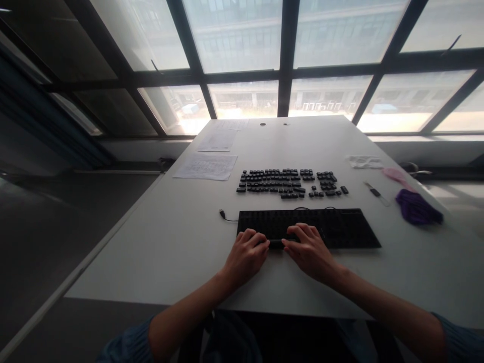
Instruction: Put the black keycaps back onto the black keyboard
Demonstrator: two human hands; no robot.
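Observation:
A black keyboard base point(340, 229) lies on the white table point(170, 242) with its keys taken off. The loose black keycaps point(287, 181) are laid out in rows just behind it. My left hand point(245, 254) and my right hand point(308, 249) rest at the keyboard's front edge, fingers curled. Their fingertips meet on the two ends of a long black key point(276, 243) lying along the front row. Whether that key is seated or just held I cannot tell.
The keyboard's cable plug point(223, 214) lies loose to its left. Paper sheets point(206, 166) sit at the far left. A purple cloth point(418, 207), a pink item point(395, 175), a small tool point(374, 192) and a white wrapper point(365, 161) lie at the right. Large windows stand behind.

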